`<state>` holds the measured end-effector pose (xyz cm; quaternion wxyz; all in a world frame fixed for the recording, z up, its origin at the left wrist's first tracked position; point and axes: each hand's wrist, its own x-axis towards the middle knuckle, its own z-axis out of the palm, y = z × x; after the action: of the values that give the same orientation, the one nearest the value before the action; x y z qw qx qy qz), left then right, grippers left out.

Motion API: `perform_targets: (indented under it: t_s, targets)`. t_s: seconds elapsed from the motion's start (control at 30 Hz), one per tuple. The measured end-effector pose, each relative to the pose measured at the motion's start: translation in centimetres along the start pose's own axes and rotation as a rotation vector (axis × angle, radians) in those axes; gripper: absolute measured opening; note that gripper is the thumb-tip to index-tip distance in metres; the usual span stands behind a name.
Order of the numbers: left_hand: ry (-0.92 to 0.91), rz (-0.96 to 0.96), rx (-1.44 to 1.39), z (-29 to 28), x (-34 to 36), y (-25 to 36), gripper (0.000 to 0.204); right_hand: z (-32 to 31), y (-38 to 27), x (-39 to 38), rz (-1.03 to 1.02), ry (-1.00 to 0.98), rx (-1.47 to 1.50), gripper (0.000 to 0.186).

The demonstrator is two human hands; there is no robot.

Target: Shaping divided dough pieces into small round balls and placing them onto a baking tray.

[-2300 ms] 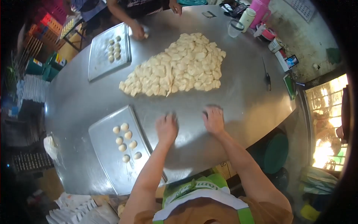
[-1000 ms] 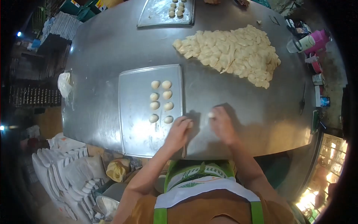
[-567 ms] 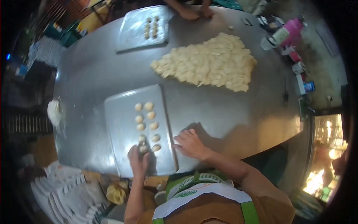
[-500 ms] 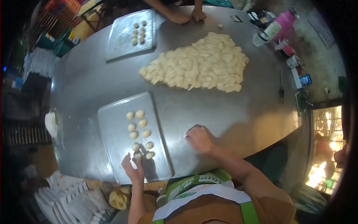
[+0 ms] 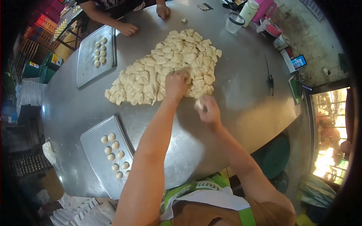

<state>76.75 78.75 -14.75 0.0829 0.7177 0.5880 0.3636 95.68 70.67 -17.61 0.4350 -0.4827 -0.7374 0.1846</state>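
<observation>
A wide spread of pale dough lumps [image 5: 132,84] covers the middle of the steel table [image 5: 249,113]. My left hand [image 5: 176,83] reaches into this spread, its fingers closed on a lump of dough. Just below the spread's right part, my right hand [image 5: 208,111] is closed around a small pale dough piece, slightly blurred. At lower left a metal tray [image 5: 98,167] holds two rows of round dough balls [image 5: 120,154], partly behind my left forearm.
A co-worker's hands [image 5: 128,29] rest at the far edge beside another tray [image 5: 85,67] of dough balls. Cups [image 5: 233,26], bottles [image 5: 249,13], a phone [image 5: 298,62] and a long thin tool [image 5: 270,81] lie along the right edge. Green bins [image 5: 47,67] stand beyond the table's left side.
My left hand has moved up from the near tray onto the dough spread. My right hand has risen toward the spread. Another ball was set on the near tray earlier. The view has shifted.
</observation>
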Motion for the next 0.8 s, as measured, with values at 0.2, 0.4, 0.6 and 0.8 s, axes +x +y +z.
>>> perform_targets:
  t_s: [0.2, 0.4, 0.6, 0.8]
  targets:
    - [-0.015, -0.116, -0.409, -9.3, -11.4, 5.4, 0.042, -11.2, -4.3, -20.2, 0.698, -0.232, 0.097, 0.027]
    - [-0.24, -0.163, 0.227, -11.2, -29.5, 2.4, 0.022, -7.6, -2.4, -18.7, -0.057, -0.323, -0.608, 0.024]
    - [-0.025, -0.3, 0.242, -6.6, -21.2, 1.7, 0.022, 1.9, -3.5, -5.8, 0.053, -0.242, -0.364, 0.016]
    - [-0.411, -0.174, 0.15, -8.2, -28.3, 2.2, 0.018, -0.2, -4.8, -13.9, -0.241, -0.544, -0.203, 0.013]
